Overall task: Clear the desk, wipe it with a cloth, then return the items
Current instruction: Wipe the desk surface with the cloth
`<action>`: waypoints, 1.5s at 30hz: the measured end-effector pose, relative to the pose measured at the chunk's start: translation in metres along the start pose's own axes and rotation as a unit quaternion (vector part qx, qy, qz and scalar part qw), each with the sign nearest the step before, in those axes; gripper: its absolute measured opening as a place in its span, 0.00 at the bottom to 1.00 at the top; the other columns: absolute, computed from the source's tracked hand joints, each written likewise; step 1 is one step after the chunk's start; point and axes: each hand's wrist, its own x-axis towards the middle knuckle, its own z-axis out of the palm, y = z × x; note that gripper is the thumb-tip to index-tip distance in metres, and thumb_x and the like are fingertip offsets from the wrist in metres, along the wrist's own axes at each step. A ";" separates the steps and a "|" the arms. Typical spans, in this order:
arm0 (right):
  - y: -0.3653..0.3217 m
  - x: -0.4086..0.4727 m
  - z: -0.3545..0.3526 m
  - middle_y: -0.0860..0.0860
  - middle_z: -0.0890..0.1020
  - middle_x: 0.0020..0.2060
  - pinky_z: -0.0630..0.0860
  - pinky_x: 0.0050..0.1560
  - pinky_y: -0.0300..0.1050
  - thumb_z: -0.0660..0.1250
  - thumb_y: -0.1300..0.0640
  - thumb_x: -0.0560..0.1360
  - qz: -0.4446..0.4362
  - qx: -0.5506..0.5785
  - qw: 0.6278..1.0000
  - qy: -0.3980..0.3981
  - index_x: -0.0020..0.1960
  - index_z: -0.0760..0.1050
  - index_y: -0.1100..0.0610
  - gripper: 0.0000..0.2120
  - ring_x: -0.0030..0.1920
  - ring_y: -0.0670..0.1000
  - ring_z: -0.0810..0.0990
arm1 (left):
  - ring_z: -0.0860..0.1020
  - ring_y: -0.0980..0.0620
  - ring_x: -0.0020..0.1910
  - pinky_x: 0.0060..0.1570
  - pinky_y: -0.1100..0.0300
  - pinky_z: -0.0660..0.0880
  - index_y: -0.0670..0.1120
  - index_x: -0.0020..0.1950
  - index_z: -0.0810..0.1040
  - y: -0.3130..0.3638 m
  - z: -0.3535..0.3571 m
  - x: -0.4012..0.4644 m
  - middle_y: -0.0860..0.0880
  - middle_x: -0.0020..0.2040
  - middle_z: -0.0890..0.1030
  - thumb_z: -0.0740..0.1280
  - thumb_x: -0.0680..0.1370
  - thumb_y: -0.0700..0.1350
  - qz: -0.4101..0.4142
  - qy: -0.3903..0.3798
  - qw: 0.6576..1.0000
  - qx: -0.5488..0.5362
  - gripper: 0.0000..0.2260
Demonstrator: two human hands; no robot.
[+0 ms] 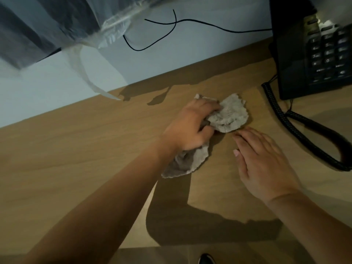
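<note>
We had the cloth (226,117) bunched under our left hand (192,126), lying on the desk (76,159) a little right of its middle and toward the far edge. The grip of that hand was curled round a fold of the grey fabric, with one loose lobe spread out to the right of the fingers and another trailing back under the wrist toward us. Our right hand (264,162) lay flat just beside the cloth on its near right, fingers straight and together, holding nothing; whether its fingertips touched the fabric we could not tell.

We judged this to be the wiping step. To do it well, we reckoned the cloth wanted flattening first, since a bunched wad cleans only a narrow track. Long overlapping strokes from the far edge toward us would have covered the open wood on the left, which looked untouched by anything.

The telephone (312,50) stood at the far right, with its coiled cord (297,130) looping across the desk close to our right hand, so the clearing seemed unfinished. We thought it wise to lift the phone away, or at least keep the strokes short of the cord, lest the cloth snag it. A thin black cable (209,23) hung against the wall (47,88) beyond the desk.
</note>
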 end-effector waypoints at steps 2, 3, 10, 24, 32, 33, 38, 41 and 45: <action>0.001 -0.001 0.000 0.57 0.74 0.67 0.59 0.75 0.52 0.54 0.56 0.81 -0.004 0.003 1.000 0.000 0.68 0.73 0.63 0.21 0.70 0.56 0.69 | 0.68 0.43 0.71 0.72 0.51 0.63 0.43 0.75 0.69 -0.002 -0.005 -0.021 0.42 0.73 0.70 0.60 0.71 0.53 -0.042 0.019 0.999 0.003 0.33; 0.001 -0.001 0.001 0.56 0.74 0.67 0.59 0.75 0.52 0.54 0.56 0.81 -0.005 0.006 1.000 0.000 0.69 0.73 0.63 0.20 0.70 0.55 0.69 | 0.65 0.44 0.73 0.72 0.52 0.61 0.45 0.78 0.66 -0.002 -0.005 -0.030 0.44 0.76 0.66 0.60 0.73 0.53 -0.073 0.031 0.997 0.009 0.33; 0.001 -0.002 0.003 0.57 0.75 0.66 0.58 0.75 0.48 0.53 0.56 0.81 0.000 0.015 1.000 0.018 0.68 0.73 0.63 0.20 0.69 0.55 0.69 | 0.56 0.46 0.80 0.78 0.46 0.55 0.43 0.80 0.60 0.011 0.031 -0.064 0.44 0.80 0.62 0.55 0.84 0.51 -0.157 0.087 0.984 0.021 0.26; -0.005 -0.004 -0.005 0.58 0.72 0.58 0.72 0.57 0.57 0.60 0.58 0.80 0.080 0.052 0.993 0.076 0.57 0.72 0.60 0.08 0.57 0.59 0.72 | 0.56 0.46 0.80 0.80 0.48 0.46 0.43 0.81 0.58 0.035 0.058 -0.071 0.44 0.80 0.61 0.55 0.83 0.51 -0.113 0.098 0.985 0.089 0.27; 0.003 0.002 -0.034 0.54 0.66 0.72 0.63 0.72 0.53 0.57 0.54 0.83 0.063 0.096 0.992 0.052 0.72 0.67 0.57 0.19 0.72 0.56 0.66 | 0.59 0.46 0.79 0.79 0.48 0.54 0.41 0.80 0.62 0.036 0.059 -0.075 0.43 0.79 0.65 0.54 0.83 0.52 -0.090 0.079 0.990 0.070 0.27; 0.005 0.007 -0.038 0.53 0.66 0.74 0.61 0.74 0.55 0.56 0.53 0.83 0.047 0.092 0.995 0.017 0.73 0.66 0.56 0.20 0.73 0.55 0.64 | 0.59 0.45 0.79 0.79 0.48 0.54 0.41 0.80 0.62 0.039 0.060 -0.077 0.43 0.78 0.65 0.54 0.83 0.52 -0.076 0.068 0.993 0.065 0.27; 0.014 0.016 -0.037 0.52 0.72 0.70 0.65 0.71 0.54 0.59 0.55 0.82 -0.029 0.041 0.994 -0.101 0.73 0.70 0.55 0.19 0.69 0.55 0.69 | 0.66 0.42 0.73 0.74 0.42 0.61 0.41 0.77 0.63 0.049 0.054 -0.096 0.41 0.74 0.70 0.59 0.80 0.49 -0.103 0.090 0.991 0.005 0.27; 0.011 0.015 -0.037 0.53 0.77 0.62 0.69 0.66 0.53 0.63 0.62 0.79 -0.037 0.005 0.995 -0.088 0.66 0.75 0.57 0.16 0.63 0.56 0.72 | 0.69 0.42 0.67 0.68 0.41 0.65 0.46 0.75 0.69 0.058 0.057 -0.109 0.44 0.72 0.71 0.59 0.80 0.52 -0.157 0.134 0.969 0.136 0.24; 0.004 0.014 -0.051 0.55 0.76 0.55 0.69 0.59 0.53 0.63 0.65 0.77 -0.039 -0.042 0.992 -0.109 0.61 0.76 0.60 0.14 0.58 0.57 0.72 | 0.65 0.47 0.69 0.68 0.47 0.61 0.54 0.76 0.66 0.068 0.045 -0.133 0.48 0.74 0.66 0.58 0.80 0.58 -0.235 0.191 0.946 0.118 0.24</action>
